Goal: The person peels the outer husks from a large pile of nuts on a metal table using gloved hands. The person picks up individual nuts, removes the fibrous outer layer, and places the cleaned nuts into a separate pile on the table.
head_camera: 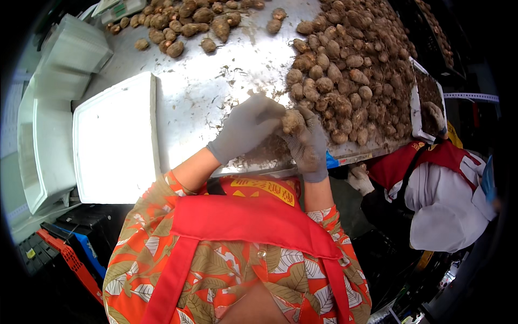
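Note:
A brown, rough-skinned taro corm point(292, 121) is held above the near edge of the metal table point(190, 93). Around its right side curls my right hand point(309, 146), in a grey glove with a dotted palm. My left hand point(253, 127), also gloved in grey, meets the corm from the left, its bent fingertips and thumb at the corm's side. Those fingertips are partly hidden. Loose soil and root scraps point(267, 152) lie on the metal beneath both hands. Just right of my hands begins a large heap of taro corms point(348, 81).
A smaller group of corms point(178, 24) lies at the far left. Beside it, a white foam box point(115, 137) and stacked clear plastic trays point(77, 46) line the left side. On the right, a co-worker point(441, 194) with gloved hands stands by a soil-filled foam box point(429, 89).

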The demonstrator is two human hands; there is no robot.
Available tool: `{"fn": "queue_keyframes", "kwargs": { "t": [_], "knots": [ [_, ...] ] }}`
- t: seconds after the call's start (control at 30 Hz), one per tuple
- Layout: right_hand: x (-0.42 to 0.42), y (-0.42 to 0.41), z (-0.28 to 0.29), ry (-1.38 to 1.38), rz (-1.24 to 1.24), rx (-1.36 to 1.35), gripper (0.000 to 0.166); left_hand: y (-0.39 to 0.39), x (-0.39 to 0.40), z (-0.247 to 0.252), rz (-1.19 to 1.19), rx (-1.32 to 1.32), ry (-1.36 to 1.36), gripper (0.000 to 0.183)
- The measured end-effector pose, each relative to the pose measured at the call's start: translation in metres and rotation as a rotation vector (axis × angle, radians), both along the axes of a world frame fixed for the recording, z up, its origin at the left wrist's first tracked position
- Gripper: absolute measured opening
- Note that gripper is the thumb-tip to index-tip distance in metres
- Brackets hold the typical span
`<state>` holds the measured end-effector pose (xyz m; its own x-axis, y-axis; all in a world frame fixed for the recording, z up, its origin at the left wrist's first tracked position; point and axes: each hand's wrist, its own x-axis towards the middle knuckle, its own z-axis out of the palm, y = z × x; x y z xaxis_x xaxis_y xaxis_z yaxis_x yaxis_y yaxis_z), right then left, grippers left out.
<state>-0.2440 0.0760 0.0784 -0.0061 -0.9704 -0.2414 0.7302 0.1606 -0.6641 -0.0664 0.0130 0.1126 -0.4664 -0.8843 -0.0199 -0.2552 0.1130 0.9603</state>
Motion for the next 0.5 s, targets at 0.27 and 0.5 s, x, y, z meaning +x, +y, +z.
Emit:
{"fn": "queue_keyframes", "kwargs": {
  "t": [0.27, 0.5],
  "knots": [
    [-0.011, 0.002, 0.037, 0.274, 0.255, -0.019, 0.054, 0.004, -0.005, 0.009, -0.006, 0.149, 0.002, 0.022],
    [-0.013, 0.008, 0.023, 0.534, 0.181, 0.038, 0.055, 0.003, -0.004, 0.002, -0.05, 0.022, -0.036, 0.02]
  ]
}}
